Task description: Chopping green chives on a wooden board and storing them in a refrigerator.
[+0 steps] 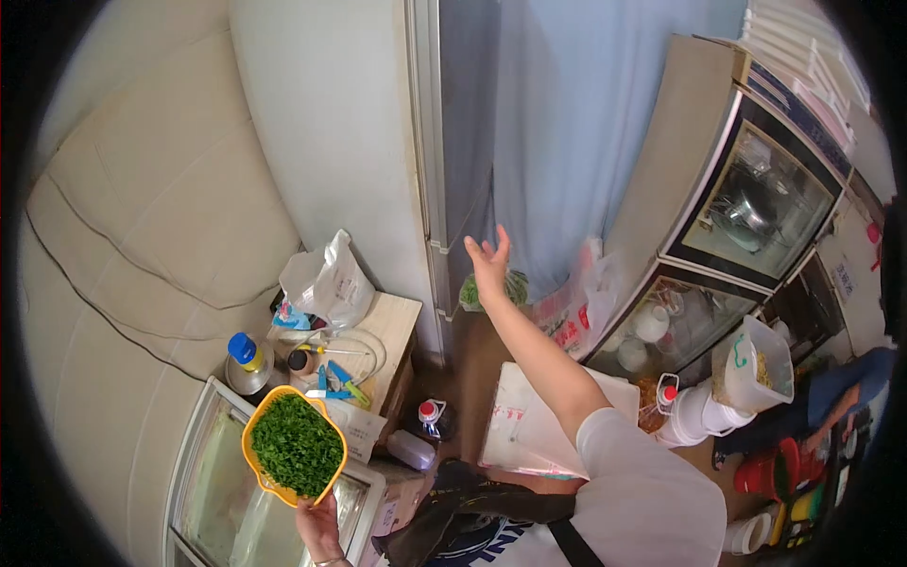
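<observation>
My left hand [320, 528] grips the near rim of a yellow plastic basket [248, 453]. Finely chopped green herbs [297, 443] fill it, and it hangs over the glass-topped chest freezer [220, 489]. My right hand [489, 268] is stretched out ahead with fingers spread and nothing in it. It is nearest to a light blue curtain [553, 142]. Partly hidden behind that wrist is a clear plastic bag of green vegetables [519, 287]; I cannot tell whether the hand touches it. Below my right forearm sits a white foam box [524, 418].
A wooden table [400, 312] at left bears a plastic bag [336, 283], pliers [344, 375] and a screwdriver [333, 349]. A red-capped bottle [432, 418] stands on the floor. At right are a glass-doored cabinet [652, 142], white buckets [687, 418] and another person's arm [840, 407].
</observation>
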The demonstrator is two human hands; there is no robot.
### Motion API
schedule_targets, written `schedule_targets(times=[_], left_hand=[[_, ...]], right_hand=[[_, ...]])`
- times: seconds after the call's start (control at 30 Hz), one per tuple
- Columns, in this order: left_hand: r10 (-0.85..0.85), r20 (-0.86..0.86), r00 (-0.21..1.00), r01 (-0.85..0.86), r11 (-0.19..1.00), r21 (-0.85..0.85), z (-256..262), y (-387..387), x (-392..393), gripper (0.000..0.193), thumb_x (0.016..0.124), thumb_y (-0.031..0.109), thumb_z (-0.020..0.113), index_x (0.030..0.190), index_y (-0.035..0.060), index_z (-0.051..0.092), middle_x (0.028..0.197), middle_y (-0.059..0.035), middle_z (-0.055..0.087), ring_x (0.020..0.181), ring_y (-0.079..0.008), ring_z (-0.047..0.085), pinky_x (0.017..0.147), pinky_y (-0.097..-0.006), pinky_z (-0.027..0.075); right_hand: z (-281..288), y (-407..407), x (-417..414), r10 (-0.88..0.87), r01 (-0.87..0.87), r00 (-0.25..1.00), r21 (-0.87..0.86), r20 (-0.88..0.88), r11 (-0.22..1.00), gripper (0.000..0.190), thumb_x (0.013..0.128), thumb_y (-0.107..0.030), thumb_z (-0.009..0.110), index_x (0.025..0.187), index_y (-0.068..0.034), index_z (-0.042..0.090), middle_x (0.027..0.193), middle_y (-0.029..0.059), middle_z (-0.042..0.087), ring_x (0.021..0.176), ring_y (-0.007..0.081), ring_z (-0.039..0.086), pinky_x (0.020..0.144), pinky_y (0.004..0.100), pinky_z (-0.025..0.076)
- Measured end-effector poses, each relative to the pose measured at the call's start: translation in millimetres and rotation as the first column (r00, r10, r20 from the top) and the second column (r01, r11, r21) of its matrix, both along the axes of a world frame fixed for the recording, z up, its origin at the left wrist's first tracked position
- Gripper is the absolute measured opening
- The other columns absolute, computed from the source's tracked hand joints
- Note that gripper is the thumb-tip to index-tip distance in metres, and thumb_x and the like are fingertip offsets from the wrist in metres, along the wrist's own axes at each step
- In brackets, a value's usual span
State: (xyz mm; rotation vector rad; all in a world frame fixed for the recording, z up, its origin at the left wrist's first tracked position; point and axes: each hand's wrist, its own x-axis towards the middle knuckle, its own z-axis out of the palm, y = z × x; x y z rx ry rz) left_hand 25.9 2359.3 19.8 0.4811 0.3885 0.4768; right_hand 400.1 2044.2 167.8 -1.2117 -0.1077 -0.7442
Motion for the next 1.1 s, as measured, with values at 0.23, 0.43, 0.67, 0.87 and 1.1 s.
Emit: schedule_targets(times=[0.23,0.43,0.67,0.87,1.1], left_hand=[[-0.11,-0.066,0.992,0.118,0.985,0.124,28,-26,86,0.029,0.076,0.008,0.046,0.104,0.0038,0.051,0.096,-0.0105,0.061,0.082,-0.0251,0.062,0.065,-0.031,0.054],[-0.188,-0.097,0.977,0.201,0.968,0.15,63,-44,167,0.035,0.076,0.008,0.044,0.11,0.0041,0.046,0.097,-0.0118,0.06,0.082,-0.0268,0.061,0.068,-0.0341,0.052],[-0.232,-0.131,0.964,0.258,0.935,0.244,101,-51,234,0.039,0.076,0.006,0.043,0.115,0.0094,0.042,0.099,-0.011,0.059,0.078,-0.0246,0.062,0.065,-0.0336,0.053],[-0.332,-0.203,0.921,0.38,0.879,0.289,115,-50,260,0.04,0.076,0.004,0.045,0.115,0.0059,0.04,0.101,-0.0123,0.058,0.079,-0.0259,0.062,0.065,-0.0354,0.054],[-0.651,-0.206,0.73,0.681,0.668,0.3,149,-83,315,0.05,0.075,0.0,0.043,0.124,0.0017,0.034,0.107,-0.0157,0.055,0.087,-0.0286,0.062,0.071,-0.0378,0.056]], right_hand=[[32,10,85,-0.257,0.289,0.957,-0.395,0.134,0.872,0.097,0.061,-0.039,0.078,0.136,-0.013,0.021,0.137,0.0276,0.005,0.128,0.0419,0.014,0.102,0.0486,0.022],[46,13,131,-0.326,0.372,0.927,-0.569,0.186,0.734,0.091,0.061,-0.02,0.069,0.136,-0.008,0.019,0.134,0.0299,0.012,0.125,0.0456,0.015,0.102,0.0501,0.019],[57,27,125,-0.306,0.371,0.928,-0.594,0.212,0.714,0.084,0.06,-0.015,0.067,0.132,-0.001,0.025,0.133,0.0266,0.019,0.124,0.0429,0.021,0.102,0.0479,0.022],[40,-35,114,-0.342,0.358,0.929,-0.561,0.139,0.746,0.074,0.063,-0.01,0.058,0.128,0.006,0.027,0.131,0.0254,0.025,0.123,0.0409,0.026,0.104,0.0442,0.021],[-12,-170,129,-0.423,0.362,0.901,-0.365,-0.1,0.858,0.054,0.069,-0.008,0.052,0.12,0.005,0.037,0.122,0.0215,0.041,0.116,0.0313,0.039,0.101,0.0356,0.027]])
